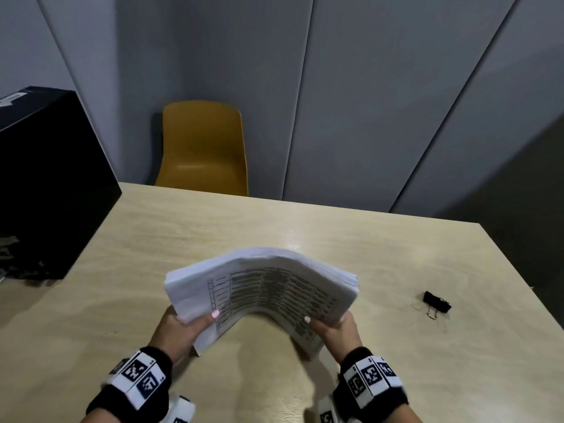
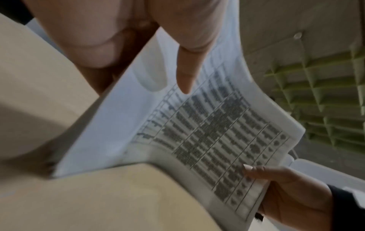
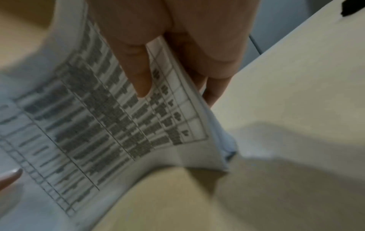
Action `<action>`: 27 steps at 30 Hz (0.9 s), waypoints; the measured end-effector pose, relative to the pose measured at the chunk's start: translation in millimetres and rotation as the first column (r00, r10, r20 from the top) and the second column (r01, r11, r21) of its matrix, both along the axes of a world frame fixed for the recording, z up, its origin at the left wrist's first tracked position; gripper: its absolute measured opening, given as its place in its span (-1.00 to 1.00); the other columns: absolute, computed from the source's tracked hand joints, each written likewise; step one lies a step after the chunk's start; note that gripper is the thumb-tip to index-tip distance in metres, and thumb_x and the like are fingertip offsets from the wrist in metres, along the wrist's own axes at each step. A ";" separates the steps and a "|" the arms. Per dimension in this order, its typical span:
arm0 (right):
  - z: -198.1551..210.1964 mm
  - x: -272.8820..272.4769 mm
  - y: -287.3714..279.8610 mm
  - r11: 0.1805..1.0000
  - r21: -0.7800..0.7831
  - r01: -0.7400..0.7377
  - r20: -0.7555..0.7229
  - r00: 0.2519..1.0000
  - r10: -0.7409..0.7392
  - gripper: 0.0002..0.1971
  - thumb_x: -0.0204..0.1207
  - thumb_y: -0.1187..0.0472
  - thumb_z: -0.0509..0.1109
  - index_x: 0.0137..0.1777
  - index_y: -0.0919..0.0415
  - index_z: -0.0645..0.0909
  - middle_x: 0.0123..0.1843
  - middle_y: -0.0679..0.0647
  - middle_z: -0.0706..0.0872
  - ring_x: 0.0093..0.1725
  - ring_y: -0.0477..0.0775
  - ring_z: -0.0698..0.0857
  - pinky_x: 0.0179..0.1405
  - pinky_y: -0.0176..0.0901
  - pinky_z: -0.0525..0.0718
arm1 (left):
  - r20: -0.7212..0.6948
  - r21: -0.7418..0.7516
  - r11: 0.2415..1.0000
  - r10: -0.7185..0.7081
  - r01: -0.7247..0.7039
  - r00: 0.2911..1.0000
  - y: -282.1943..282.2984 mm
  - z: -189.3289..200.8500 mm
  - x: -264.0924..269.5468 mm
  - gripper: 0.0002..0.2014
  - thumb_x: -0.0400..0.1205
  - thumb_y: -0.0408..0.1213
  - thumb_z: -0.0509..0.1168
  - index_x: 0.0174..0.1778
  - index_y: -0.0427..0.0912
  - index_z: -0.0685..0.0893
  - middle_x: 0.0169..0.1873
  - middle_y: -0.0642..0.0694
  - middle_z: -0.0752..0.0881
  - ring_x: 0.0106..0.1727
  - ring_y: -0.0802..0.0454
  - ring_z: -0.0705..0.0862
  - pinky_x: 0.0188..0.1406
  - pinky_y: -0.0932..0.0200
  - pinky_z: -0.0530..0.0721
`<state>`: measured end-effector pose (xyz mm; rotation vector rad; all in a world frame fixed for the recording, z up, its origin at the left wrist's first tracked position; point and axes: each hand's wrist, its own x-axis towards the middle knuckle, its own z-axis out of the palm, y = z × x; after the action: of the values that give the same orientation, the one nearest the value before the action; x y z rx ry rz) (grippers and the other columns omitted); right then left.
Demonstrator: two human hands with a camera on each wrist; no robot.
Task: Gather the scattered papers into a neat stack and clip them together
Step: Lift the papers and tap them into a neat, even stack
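A thick stack of white papers [image 1: 262, 288] with a printed table on its near sheet stands on edge on the wooden table [image 1: 305, 227], bowed into an arch. My left hand [image 1: 189, 322] grips its left side, thumb [image 2: 185, 73] on the printed face and fingers behind. My right hand [image 1: 332, 325] grips the right side the same way, thumb [image 3: 136, 65] in front. The stack's [image 2: 207, 132] lower corners sit at the tabletop while its middle lifts off. A black binder clip [image 1: 436, 302] lies on the table to the right, apart from both hands.
A yellow chair [image 1: 203, 148] stands behind the table's far edge. A large black box [image 1: 45, 178] sits at the left edge. Grey wall panels close off the back. The binder clip [image 3: 353, 7] shows at the top right in the right wrist view.
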<state>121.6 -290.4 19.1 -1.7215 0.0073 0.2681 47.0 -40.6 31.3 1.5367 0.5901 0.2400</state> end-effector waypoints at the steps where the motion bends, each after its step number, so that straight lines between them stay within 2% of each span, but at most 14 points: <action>1: -4.5 -1.6 -0.5 1.000 -0.015 0.007 -0.029 1.000 -0.007 -0.60 0.31 0.57 0.47 -0.30 -0.03 0.62 -0.55 -0.33 0.71 -0.41 -0.36 0.71 -0.39 -0.50 0.67 | -0.016 -0.021 1.000 0.005 -0.005 1.000 -2.4 -2.8 -1.2 -0.80 0.43 -0.51 0.44 -0.28 -0.12 0.61 -0.44 0.11 0.73 -0.26 -0.02 0.66 -0.37 0.27 0.60; 3: -10.7 -4.2 -2.4 0.998 -0.045 0.042 -0.048 0.998 -0.044 -0.62 0.33 0.56 0.45 -0.32 -0.02 0.63 -0.56 -0.34 0.71 -0.37 -0.30 0.71 -0.33 -0.42 0.69 | -0.032 -0.053 0.998 0.039 -0.040 0.999 -3.1 -9.2 -4.3 -0.86 0.48 -0.46 0.42 -0.29 -0.16 0.61 -0.35 -0.04 0.70 -0.29 -0.03 0.64 -0.48 0.30 0.63; 4: -10.1 -4.7 -3.2 0.996 -0.058 0.062 -0.033 0.997 -0.064 -0.63 0.34 0.55 0.45 -0.32 -0.01 0.63 -0.55 -0.34 0.72 -0.37 -0.29 0.71 -0.30 -0.32 0.69 | -0.024 -0.069 0.996 0.048 -0.050 0.999 -0.7 -14.5 -4.2 -0.88 0.48 -0.43 0.43 -0.30 -0.17 0.64 -0.33 -0.10 0.74 -0.29 -0.09 0.67 -0.43 0.25 0.69; 6: -4.5 -3.8 -5.4 0.990 -0.070 0.119 0.033 0.993 -0.117 -0.68 0.35 0.52 0.46 -0.29 0.02 0.64 -0.52 -0.30 0.75 -0.41 -0.31 0.72 -0.29 -0.25 0.69 | -0.016 -0.073 0.997 0.026 -0.027 1.000 4.7 -18.7 -4.1 -0.90 0.42 -0.36 0.49 -0.27 -0.24 0.69 -0.35 -0.10 0.83 -0.18 -0.19 0.74 -0.09 -0.02 0.73; 8: 6.0 -0.9 -7.0 0.979 -0.019 0.203 0.096 0.975 -0.200 -0.74 0.35 0.43 0.50 -0.06 0.10 0.63 -0.29 -0.16 0.81 -0.27 -0.23 0.76 -0.20 -0.23 0.76 | -0.004 -0.080 0.997 0.006 -0.006 1.000 8.0 -19.2 -4.4 -0.90 0.43 -0.36 0.48 -0.22 -0.22 0.69 -0.40 -0.01 0.83 -0.18 -0.15 0.76 -0.09 0.00 0.72; 9: 9.7 1.7 -8.6 0.967 -0.011 0.254 0.118 0.961 -0.251 -0.60 0.33 0.35 0.54 0.15 0.12 0.57 -0.06 -0.10 0.78 -0.10 -0.11 0.76 -0.01 -0.10 0.75 | 0.016 -0.112 0.994 0.007 -0.006 1.000 6.9 -17.3 -4.1 -0.92 0.47 -0.42 0.44 -0.19 -0.20 0.69 -0.38 -0.02 0.82 -0.23 -0.05 0.78 -0.22 0.11 0.74; 11: 13.5 8.1 -10.2 0.943 0.003 0.334 0.078 0.940 -0.333 -0.12 0.23 0.25 0.62 0.50 -0.01 0.23 0.28 0.05 0.55 0.22 0.07 0.61 0.32 0.09 0.56 | 0.076 -0.211 0.977 0.004 0.012 0.997 -0.1 -10.3 -2.6 -0.84 0.52 -0.52 0.34 -0.11 -0.19 0.69 -0.26 -0.06 0.81 -0.31 0.16 0.79 -0.35 0.31 0.73; 13: 20.2 11.0 -4.9 0.914 0.214 0.346 -0.103 0.938 -0.331 0.18 0.02 0.20 0.72 0.55 -0.17 0.04 0.31 0.13 0.52 0.22 0.16 0.63 0.29 0.15 0.58 | 0.134 -0.354 0.934 0.009 0.040 0.991 -9.0 -8.2 0.3 -0.78 0.44 -0.49 0.35 -0.03 -0.19 0.68 -0.23 -0.02 0.85 -0.26 0.16 0.81 -0.34 0.30 0.74; 14: 24.3 9.8 0.8 0.873 0.374 0.311 -0.190 0.948 -0.256 0.19 -0.07 0.17 0.74 0.53 -0.16 0.11 0.24 0.16 0.61 0.12 0.18 0.70 0.15 0.15 0.67 | 0.153 -0.432 0.900 0.017 0.052 0.988 -12.8 -9.0 1.8 -0.71 0.37 -0.43 0.38 0.01 -0.18 0.67 -0.22 -0.01 0.86 -0.22 0.14 0.81 -0.33 0.27 0.75; 17: 35.1 4.7 20.2 0.745 0.652 0.140 -0.242 0.970 0.029 -0.35 0.11 0.30 0.58 0.26 0.26 0.48 -0.12 0.15 0.80 -0.19 0.09 0.80 -0.27 -0.02 0.77 | 0.165 -0.524 0.845 -0.018 0.104 0.986 -26.2 -9.4 5.3 -0.65 0.33 -0.36 0.35 0.05 -0.18 0.64 -0.25 0.00 0.85 -0.22 0.13 0.81 -0.36 0.24 0.75; 19: 35.0 7.0 24.9 0.752 0.656 0.069 -0.168 0.984 0.056 -0.32 -0.01 0.26 0.70 0.14 0.39 0.56 -0.23 0.13 0.83 -0.22 0.06 0.81 -0.32 -0.14 0.76 | 0.161 -0.539 0.830 -0.061 0.140 0.985 -29.1 -8.4 4.3 -0.68 0.34 -0.33 0.43 0.01 -0.17 0.64 -0.33 0.01 0.85 -0.30 0.14 0.80 -0.42 0.23 0.74; 22: 40.4 13.9 14.5 0.797 0.604 0.014 -0.060 0.998 0.028 -0.19 -0.22 0.14 0.77 0.05 0.44 0.56 -0.34 0.07 0.80 -0.32 0.01 0.78 -0.37 -0.21 0.72 | 0.201 -0.589 0.797 -0.014 0.133 0.979 -8.4 -7.2 5.0 -0.14 -0.16 -0.13 0.72 0.10 -0.25 0.66 -0.18 -0.12 0.86 -0.18 0.01 0.82 -0.30 0.06 0.79; 24: 47.2 15.8 1.4 0.869 0.494 -0.032 -0.008 0.999 0.041 -0.26 -0.28 0.02 0.77 -0.13 0.37 0.57 -0.46 0.04 0.75 -0.43 -0.05 0.72 -0.45 -0.26 0.67 | 0.261 -0.574 0.806 0.011 0.146 0.965 17.3 -1.5 3.5 -0.12 0.01 -0.14 0.67 0.27 -0.30 0.59 -0.09 -0.16 0.84 -0.12 -0.02 0.81 -0.20 0.04 0.79; 27: 50.4 18.5 -12.5 0.909 0.399 -0.117 0.051 0.993 0.106 -0.79 0.20 0.40 0.58 -0.22 0.26 0.62 -0.39 0.05 0.77 -0.34 0.06 0.73 -0.38 -0.17 0.73 | 0.283 -0.476 0.823 -0.192 0.311 0.940 38.9 16.7 1.6 -0.31 0.25 -0.24 0.54 0.34 -0.20 0.56 -0.02 -0.22 0.82 -0.09 -0.08 0.80 -0.17 0.05 0.78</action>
<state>140.1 -302.9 69.5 -1.3159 -0.1583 0.3067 48.5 -1.7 48.0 1.0279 0.2331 0.0383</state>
